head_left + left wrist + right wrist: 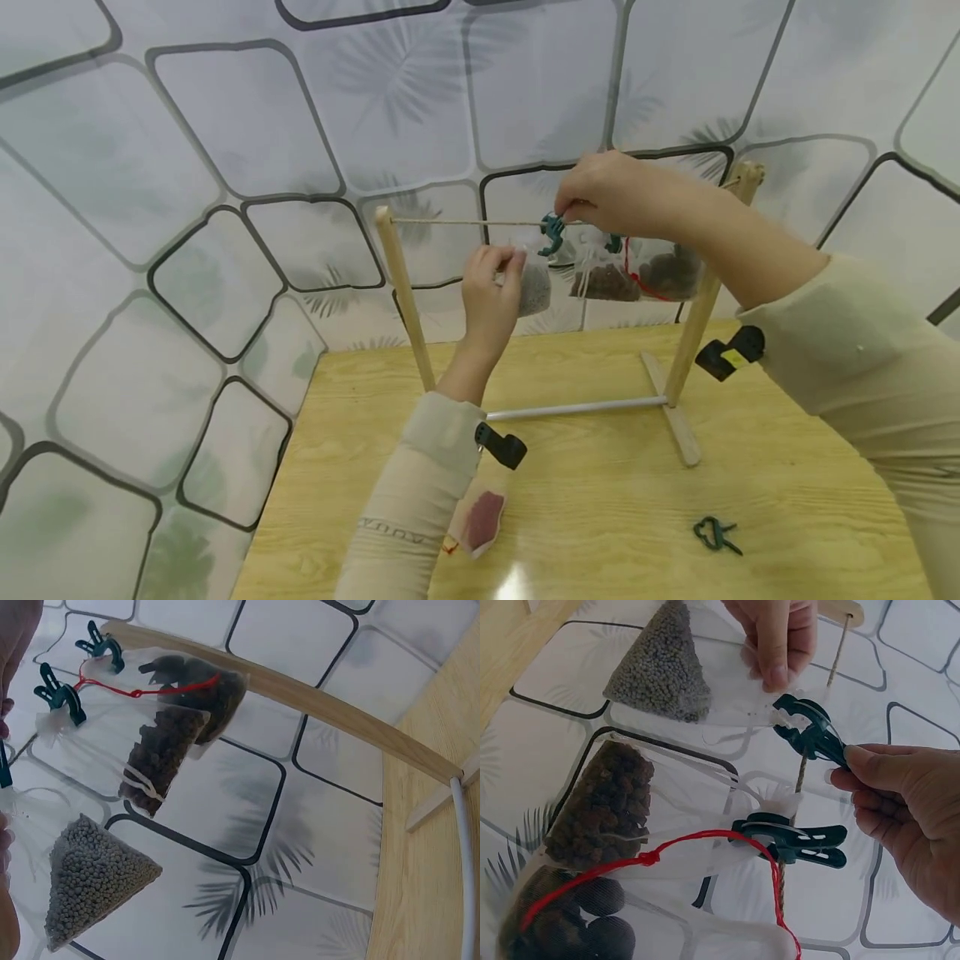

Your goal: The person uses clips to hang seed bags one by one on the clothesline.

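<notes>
My left hand (489, 293) pinches the gathered top of a clear drawstring bag of small grey pellets (97, 874) just below a string line (450, 222). Beside it, my right hand (617, 193) squeezes the handles of a dark green spring clip (814, 735) between thumb and fingers. That clip's jaws are apart, at the string and the bag's top edge. Another clip (791, 840) fastens a bag of brown chunks (604, 806) to the line. Past it hangs a bag of dark round pieces (577, 915) with a red cord (682, 838), under its own clip (100, 646).
Wooden posts (405, 300) hold up the string, joined low down by a white rod (577, 410). On the wooden table (600, 492) lie a loose green clip (716, 534) and a bag with purplish contents (483, 518), partly behind my left sleeve. A patterned wall stands behind.
</notes>
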Tool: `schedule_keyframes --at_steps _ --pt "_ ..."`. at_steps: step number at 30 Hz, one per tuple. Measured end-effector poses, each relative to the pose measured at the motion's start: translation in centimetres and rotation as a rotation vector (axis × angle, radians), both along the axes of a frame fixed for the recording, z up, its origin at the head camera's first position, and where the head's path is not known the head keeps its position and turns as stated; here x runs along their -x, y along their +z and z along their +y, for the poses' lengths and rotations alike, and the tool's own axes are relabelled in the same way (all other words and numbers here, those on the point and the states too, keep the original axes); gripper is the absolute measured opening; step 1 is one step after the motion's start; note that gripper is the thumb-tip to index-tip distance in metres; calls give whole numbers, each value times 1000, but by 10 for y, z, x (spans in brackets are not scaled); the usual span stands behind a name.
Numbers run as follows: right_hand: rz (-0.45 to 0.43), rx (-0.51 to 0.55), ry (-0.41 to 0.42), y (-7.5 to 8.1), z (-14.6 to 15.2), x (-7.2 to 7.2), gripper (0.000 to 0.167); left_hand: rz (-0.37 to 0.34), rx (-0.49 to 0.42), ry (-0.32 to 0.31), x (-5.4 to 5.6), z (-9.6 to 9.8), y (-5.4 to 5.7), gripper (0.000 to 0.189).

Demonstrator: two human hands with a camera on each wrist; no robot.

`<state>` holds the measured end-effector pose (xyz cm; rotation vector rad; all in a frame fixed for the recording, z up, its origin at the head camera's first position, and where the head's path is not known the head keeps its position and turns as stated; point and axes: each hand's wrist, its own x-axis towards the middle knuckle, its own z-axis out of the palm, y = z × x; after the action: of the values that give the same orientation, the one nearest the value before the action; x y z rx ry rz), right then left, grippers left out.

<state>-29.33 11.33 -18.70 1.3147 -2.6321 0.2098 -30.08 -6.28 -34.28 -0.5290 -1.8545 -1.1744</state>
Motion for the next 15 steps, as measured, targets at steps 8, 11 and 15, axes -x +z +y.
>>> schedule_keyframes --at_steps 8,11,15 --pt "0 64 17 -10 -5 4 8 -41 -73 -36 -2 9 4 16" --pt "-44 48 -17 -9 -7 3 11 -68 -99 -47 -1 10 3 16" --pt "-137 -15 -87 -5 -10 1 24 -109 -145 -56 0 10 -1 14"
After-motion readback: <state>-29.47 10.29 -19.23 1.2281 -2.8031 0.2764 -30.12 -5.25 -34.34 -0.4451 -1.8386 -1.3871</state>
